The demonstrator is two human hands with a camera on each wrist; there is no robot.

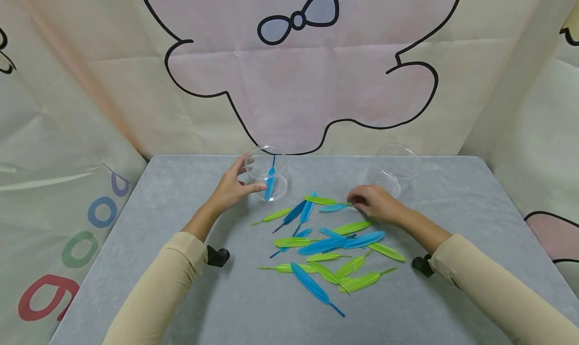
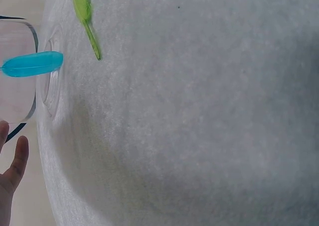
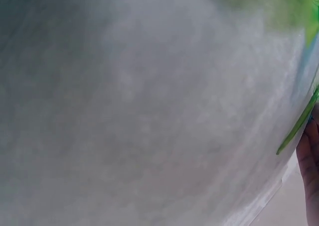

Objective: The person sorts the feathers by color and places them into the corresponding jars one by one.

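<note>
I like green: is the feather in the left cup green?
No, the feather inside that cup is blue, seen through its clear side.

Behind the grey table (image 1: 253, 317), a cartoon backdrop (image 1: 298, 79) with a blue bow (image 1: 298, 20); leftward, coloured shapes (image 1: 67, 252), perhaps letters.

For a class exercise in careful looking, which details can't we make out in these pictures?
- Right wrist view: the right edge crops the right hand, so its pinch on the green feather can't be confirmed.
- Right wrist view: blur hides the outline of the green patch at the top.
- Left wrist view: the left edge cuts off the left hand and cup rim.
- Head view: overlapping feathers hide parts of those beneath.
</note>
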